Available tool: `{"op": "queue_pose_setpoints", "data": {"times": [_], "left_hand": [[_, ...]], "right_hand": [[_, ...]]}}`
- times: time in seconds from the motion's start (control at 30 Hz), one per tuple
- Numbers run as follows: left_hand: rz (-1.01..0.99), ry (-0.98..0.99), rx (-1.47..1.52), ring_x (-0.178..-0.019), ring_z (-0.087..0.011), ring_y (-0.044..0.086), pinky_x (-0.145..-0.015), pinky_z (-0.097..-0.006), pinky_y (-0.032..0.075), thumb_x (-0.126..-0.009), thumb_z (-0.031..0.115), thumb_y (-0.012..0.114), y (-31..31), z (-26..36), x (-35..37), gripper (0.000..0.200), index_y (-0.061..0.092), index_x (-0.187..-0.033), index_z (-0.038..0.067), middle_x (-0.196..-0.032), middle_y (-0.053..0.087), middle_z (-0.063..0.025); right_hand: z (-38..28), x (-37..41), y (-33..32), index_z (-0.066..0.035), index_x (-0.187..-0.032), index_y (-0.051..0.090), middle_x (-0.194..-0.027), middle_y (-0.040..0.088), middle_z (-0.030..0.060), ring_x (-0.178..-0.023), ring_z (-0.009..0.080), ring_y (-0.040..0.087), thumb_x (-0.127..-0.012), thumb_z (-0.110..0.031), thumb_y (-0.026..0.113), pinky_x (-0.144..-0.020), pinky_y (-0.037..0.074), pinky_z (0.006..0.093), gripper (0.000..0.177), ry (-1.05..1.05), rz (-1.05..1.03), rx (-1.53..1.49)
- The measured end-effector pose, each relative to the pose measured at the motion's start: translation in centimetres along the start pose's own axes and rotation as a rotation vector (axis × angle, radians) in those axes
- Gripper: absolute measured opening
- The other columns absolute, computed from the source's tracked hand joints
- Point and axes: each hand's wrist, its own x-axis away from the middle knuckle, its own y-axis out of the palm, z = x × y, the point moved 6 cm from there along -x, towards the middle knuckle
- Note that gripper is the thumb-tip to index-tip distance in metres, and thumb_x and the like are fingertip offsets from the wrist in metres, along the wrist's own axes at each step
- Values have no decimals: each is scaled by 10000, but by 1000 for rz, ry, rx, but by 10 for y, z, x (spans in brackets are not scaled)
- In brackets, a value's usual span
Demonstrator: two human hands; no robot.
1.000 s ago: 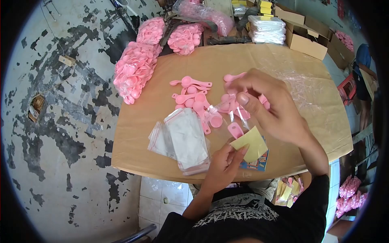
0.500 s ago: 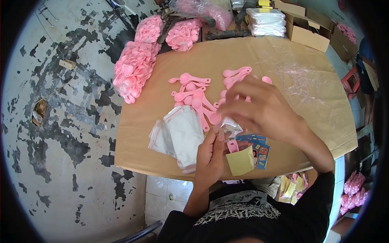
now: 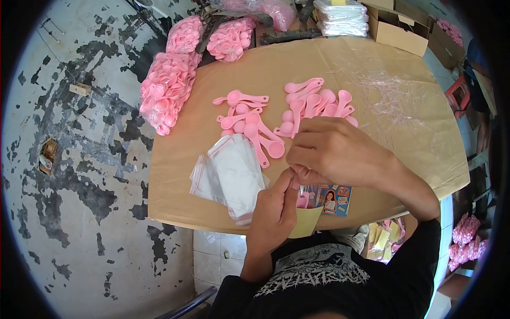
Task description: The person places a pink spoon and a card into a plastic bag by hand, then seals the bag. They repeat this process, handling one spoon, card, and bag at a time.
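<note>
My left hand (image 3: pixel 273 212) is closed on the top edge of a small clear plastic bag. A pink measuring spoon (image 3: pixel 302 200) and a yellow card (image 3: pixel 305 222) show in the bag below my fingers. The right hand (image 3: pixel 340 151) pinches at the same edge, its fingertips against the left ones; the edge itself is hidden. Blue printed cards (image 3: pixel 342 199) lie on the table just right of the bag. To the left of my hands is a stack of flat clear bags (image 3: pixel 234 170). Loose pink measuring spoons lie in a left pile (image 3: pixel 254 125) and a right pile (image 3: pixel 313 103).
Brown paper covers the table (image 3: pixel 175 181). Thin clear plastic strips (image 3: pixel 388 101) are scattered at the right. Large bags of pink spoons (image 3: pixel 167 87) stand at the far left. A cardboard box (image 3: pixel 398 33) and stacked plastic packs (image 3: pixel 341 18) stand behind. A box of filled bags (image 3: pixel 383 239) sits below the front edge.
My right hand has come down to meet the left at the bag's top edge, uncovering the right spoon pile. The bag with the yellow card has shifted slightly left and down.
</note>
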Motion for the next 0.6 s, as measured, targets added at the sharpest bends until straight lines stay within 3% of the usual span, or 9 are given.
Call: {"op": "queue_pose_setpoints", "data": {"times": [0.03, 0.13, 0.23, 0.27, 0.33, 0.4, 0.5, 0.53, 0.6], "left_hand": [[3, -3, -27, -619, -136, 562, -573, -268, 440, -1029, 97, 418, -1, 0, 1, 228, 542, -1184, -15, -788, 629, -102], [22, 76, 513, -812, -227, 695, -718, -296, 548, -1049, 147, 389, 8, 3, 2, 274, 518, -1207, -37, -1072, 664, -163], [-128, 31, 955, -966, -337, 690, -833, -366, 579, -1061, 207, 354, 2, -8, 1, 341, 482, -1240, -53, -1283, 577, -210], [-34, 13, 815, -844, -377, 706, -742, -430, 610, -1058, 256, 347, -2, -12, -1, 402, 449, -1260, -77, -1211, 604, -265], [-19, -4, 747, -853, -371, 706, -728, -423, 614, -1058, 253, 347, -4, -14, -7, 396, 452, -1260, -71, -1216, 603, -258], [-38, -2, 689, -892, -358, 702, -714, -404, 623, -1057, 240, 344, -3, -16, -12, 387, 453, -1273, -62, -1246, 584, -255], [-40, 46, 728, -961, -349, 685, -699, -400, 625, -1060, 243, 329, 0, -10, -20, 396, 456, -1283, -58, -1283, 558, -258], [-43, 67, 745, -1000, -338, 671, -740, -387, 613, -1063, 244, 329, 0, -8, -23, 404, 456, -1299, -58, -1290, 555, -243], [-21, 114, 790, -1077, -317, 641, -823, -360, 588, -1068, 246, 328, 0, -4, -29, 421, 456, -1331, -56, -1303, 549, -213]], "right_hand": [[1, -1, -2, -26, -738, 602, -769, 613, 54, -764, 224, 595, -698, -163, 711, -689, 524, 348, 180, 22, 34, -35], [19, -2, -28, -36, -738, 567, -710, 580, 50, -655, 169, 565, -752, -73, 711, -622, 495, 316, 150, 220, 267, -407], [35, 14, -75, -12, -759, 562, -726, 584, 47, -630, 138, 557, -794, -94, 653, -571, 450, 270, 127, 250, 237, -528], [42, 29, -89, -9, -774, 576, -724, 588, 46, -638, 127, 561, -791, -74, 640, -569, 443, 257, 93, 179, 205, -609], [88, 83, -91, -7, -829, 609, -751, 603, 55, -665, 139, 576, -776, -53, 631, -588, 452, 258, 74, 231, 190, -983], [148, 138, -68, -3, -922, 645, -826, 641, 67, -727, 163, 593, -813, -39, 618, -671, 481, 274, 118, 695, 77, -616], [158, 165, -72, -20, -1056, 658, -965, 669, 66, -884, 179, 613, -855, -3, 572, -806, 492, 305, 220, 463, 220, 710], [156, 162, -88, -47, -1176, 634, -1095, 666, 66, -1031, 183, 598, -867, 40, 531, -903, 473, 334, 337, 779, 354, 286], [123, 127, -98, -47, -1211, 616, -1117, 659, 84, -1046, 180, 597, -861, 37, 552, -907, 472, 331, 365, 704, 449, 112]]}}
